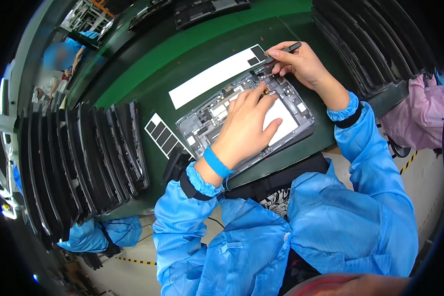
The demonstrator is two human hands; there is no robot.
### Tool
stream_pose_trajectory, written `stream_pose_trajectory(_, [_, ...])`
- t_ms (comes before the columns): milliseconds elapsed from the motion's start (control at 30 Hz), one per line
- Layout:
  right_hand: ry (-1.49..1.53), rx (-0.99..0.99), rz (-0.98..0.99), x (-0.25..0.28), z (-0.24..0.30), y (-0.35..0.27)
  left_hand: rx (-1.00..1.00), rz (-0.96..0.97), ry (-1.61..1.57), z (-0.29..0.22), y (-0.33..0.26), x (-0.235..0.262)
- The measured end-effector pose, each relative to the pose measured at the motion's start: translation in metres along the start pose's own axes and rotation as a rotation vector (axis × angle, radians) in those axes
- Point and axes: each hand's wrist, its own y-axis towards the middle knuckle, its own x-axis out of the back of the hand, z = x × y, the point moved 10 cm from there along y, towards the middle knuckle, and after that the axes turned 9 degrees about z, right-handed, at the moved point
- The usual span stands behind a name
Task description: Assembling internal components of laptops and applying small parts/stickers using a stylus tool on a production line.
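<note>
The right hand (303, 65) pinches a dark tool (294, 47) (left hand (245, 127) spread palm-down over the laptop (297, 112)).

The scene is viewed from the wearer's head, through the left of two side-by-side fisheye cameras. The lens is aimed steeply downward and forward over the tabletop (133, 93), with both hands (249, 123) seen from close above; the wearer's blue jacket (340, 217) is taken in along the lower edge.
</note>
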Motion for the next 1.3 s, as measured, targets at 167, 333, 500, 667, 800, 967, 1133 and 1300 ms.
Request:
stream_pose_trajectory(167, [0.042, -0.094, 0.092, -0.002, -0.008, -0.005, -0.042, -0.021, -0.166, -0.001, 0.000, -0.001])
stream_pose_trajectory(333, [0.008, -0.167, 0.132, -0.007, -0.020, -0.001, -0.053, 0.007, -0.095, -0.005, 0.001, -0.001])
stream_pose_trajectory(500, [0.011, -0.157, 0.054, -0.001, -0.023, 0.001, -0.054, -0.003, -0.101, -0.003, 0.002, 0.000])
stream_pose_trajectory(667, [0.014, -0.171, 0.035, 0.000, -0.026, 0.000, -0.059, -0.001, -0.086, -0.004, 0.002, 0.000])
stream_pose_trajectory(800, [0.010, -0.159, 0.028, -0.001, -0.024, -0.002, -0.055, -0.014, -0.080, -0.007, 0.001, 0.000])
stream_pose_trajectory(967, [0.000, -0.185, 0.021, 0.001, -0.029, -0.001, -0.055, 0.001, -0.024, -0.007, 0.002, -0.002])
stream_pose_trajectory(1133, [-0.007, -0.166, 0.033, 0.002, -0.029, 0.000, 0.092, 0.059, 0.183, 0.002, 0.002, -0.011])
stream_pose_trajectory(1300, [0.013, 0.052, -0.067, 0.003, -0.003, -0.002, 0.054, 0.029, 0.293, -0.006, 0.005, -0.009])
